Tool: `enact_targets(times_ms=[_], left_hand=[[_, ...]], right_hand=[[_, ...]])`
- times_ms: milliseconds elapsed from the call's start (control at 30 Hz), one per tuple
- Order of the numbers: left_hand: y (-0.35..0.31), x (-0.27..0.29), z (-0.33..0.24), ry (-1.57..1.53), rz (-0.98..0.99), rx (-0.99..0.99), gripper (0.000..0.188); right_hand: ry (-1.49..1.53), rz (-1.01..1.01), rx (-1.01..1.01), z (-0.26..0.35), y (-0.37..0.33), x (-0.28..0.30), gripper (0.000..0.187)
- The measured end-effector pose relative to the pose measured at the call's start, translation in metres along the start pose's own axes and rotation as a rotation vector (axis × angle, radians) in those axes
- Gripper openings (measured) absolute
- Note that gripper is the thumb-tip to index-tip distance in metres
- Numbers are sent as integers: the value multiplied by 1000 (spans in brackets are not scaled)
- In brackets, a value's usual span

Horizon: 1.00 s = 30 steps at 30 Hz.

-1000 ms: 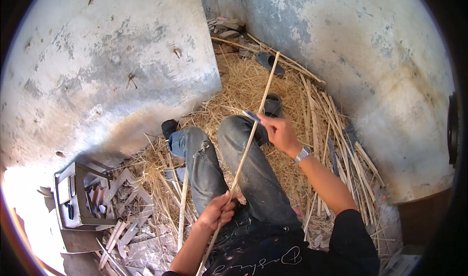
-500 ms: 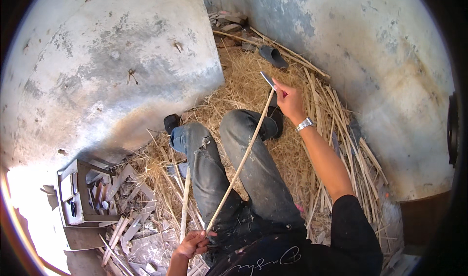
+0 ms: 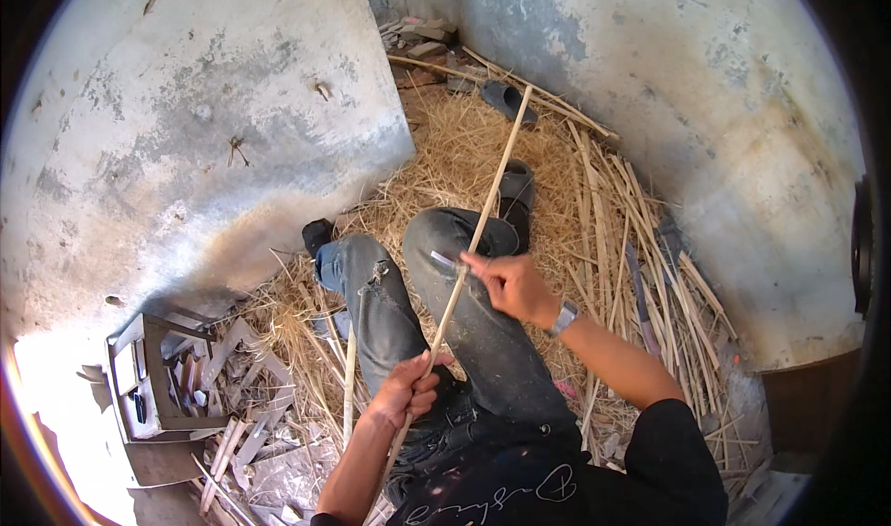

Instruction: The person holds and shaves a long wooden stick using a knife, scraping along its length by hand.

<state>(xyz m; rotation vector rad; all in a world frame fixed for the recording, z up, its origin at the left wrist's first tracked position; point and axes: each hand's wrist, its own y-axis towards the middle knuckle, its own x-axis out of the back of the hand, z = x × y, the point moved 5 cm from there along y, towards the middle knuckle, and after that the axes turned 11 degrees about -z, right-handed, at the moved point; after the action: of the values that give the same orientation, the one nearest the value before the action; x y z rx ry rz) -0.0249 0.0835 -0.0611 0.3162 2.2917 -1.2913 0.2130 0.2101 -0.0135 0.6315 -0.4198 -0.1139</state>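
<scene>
I sit on the ground with my legs in grey jeans stretched out over straw. My left hand (image 3: pixel 406 389) grips the lower part of a long thin bamboo stick (image 3: pixel 490 192) that slants up and away across my right knee. My right hand (image 3: pixel 509 283), with a watch on the wrist, holds a small knife blade (image 3: pixel 444 259) pressed against the stick near the knee. The stick's far end reaches a dark sandal at the back.
Shavings and bamboo strips (image 3: pixel 603 238) litter the ground to the right. A long dark blade (image 3: pixel 640 303) lies among them. A dark sandal (image 3: pixel 506 99) lies at the back. A small crate (image 3: pixel 148 377) with tools stands at the left. Stained plaster walls (image 3: pixel 232 127) close in around.
My right hand has drawn the knife back down the stick from its far end to the knee. My left hand has moved up along the stick from the lower edge.
</scene>
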Motion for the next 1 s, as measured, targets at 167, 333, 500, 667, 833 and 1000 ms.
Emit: enact_targets(times_ms=[167, 333, 500, 667, 833, 1000], left_hand=[[28, -35, -25, -20, 8, -54, 44], [26, -26, -18, 31, 42, -106, 45], [0, 3, 0, 226, -2, -252, 45], [-40, 36, 11, 168, -166, -278, 45], [-52, 60, 31, 154, -174, -260, 45], [-53, 59, 37, 149, -174, -245, 46]], right_hand=[[-104, 226, -79, 34, -21, -1, 35], [92, 300, -205, 22, -34, 10, 31], [-17, -19, -220, 32, -9, 41, 36], [-420, -44, 163, 66, 19, 39, 50], [-560, 123, 355, 71, 19, 7, 40], [-540, 224, 420, 76, 14, -13, 38]])
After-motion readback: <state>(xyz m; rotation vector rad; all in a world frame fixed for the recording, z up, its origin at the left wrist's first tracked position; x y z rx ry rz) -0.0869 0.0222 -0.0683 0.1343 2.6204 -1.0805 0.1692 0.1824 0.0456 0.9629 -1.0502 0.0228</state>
